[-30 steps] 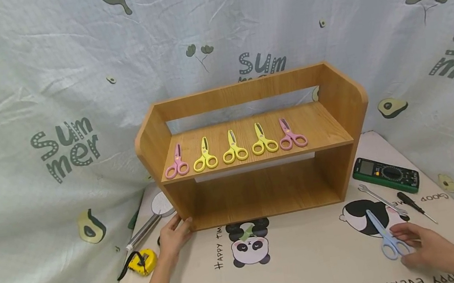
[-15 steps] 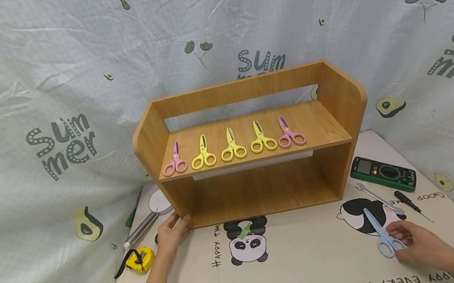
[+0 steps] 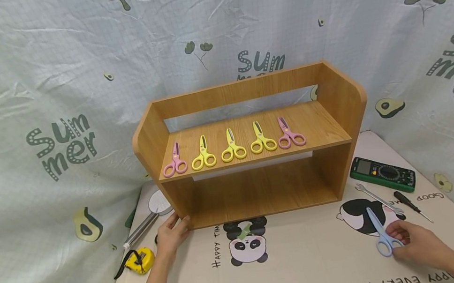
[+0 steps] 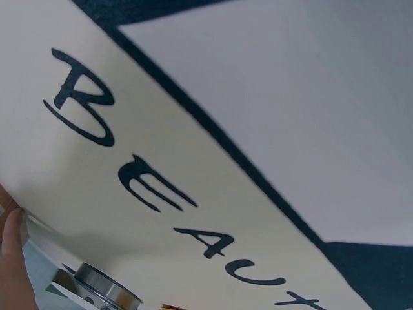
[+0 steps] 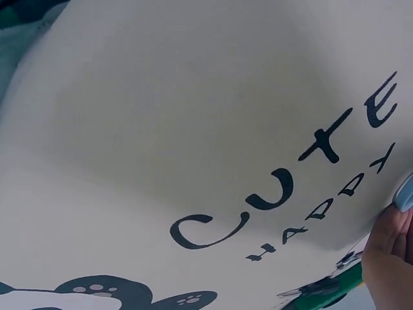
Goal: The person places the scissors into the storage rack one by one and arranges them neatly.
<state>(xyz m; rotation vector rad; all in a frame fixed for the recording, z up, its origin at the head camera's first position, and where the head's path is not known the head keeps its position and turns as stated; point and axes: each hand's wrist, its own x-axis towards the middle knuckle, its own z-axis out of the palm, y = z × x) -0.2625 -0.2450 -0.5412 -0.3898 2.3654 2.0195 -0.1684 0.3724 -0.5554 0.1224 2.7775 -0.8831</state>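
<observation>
A light blue pair of scissors (image 3: 380,229) lies at the right of the table, blades pointing away. My right hand (image 3: 416,245) pinches it by the right finger loop, partly hiding that loop. In the right wrist view, fingertips (image 5: 387,236) hold a bit of the blue handle at the right edge. My left hand (image 3: 172,237) grips the lower left corner of a two-tier wooden shelf (image 3: 258,189). On the upper tier several scissors lie in a row: pink scissors (image 3: 176,159) at the left, yellow scissors (image 3: 233,146) between, and pink scissors (image 3: 289,134) at the right.
Right of the shelf lie a green multimeter (image 3: 382,174), a wrench (image 3: 378,198) and a screwdriver (image 3: 411,205). On the left are a round-headed tool with a metal handle (image 3: 145,224) and a yellow tape measure (image 3: 143,260). A printed curtain (image 3: 54,87) hangs behind.
My right hand has shifted slightly left with the blue scissors, and their blades have turned to point more straight away. The left hand stays at the shelf corner. The view has shifted a little.
</observation>
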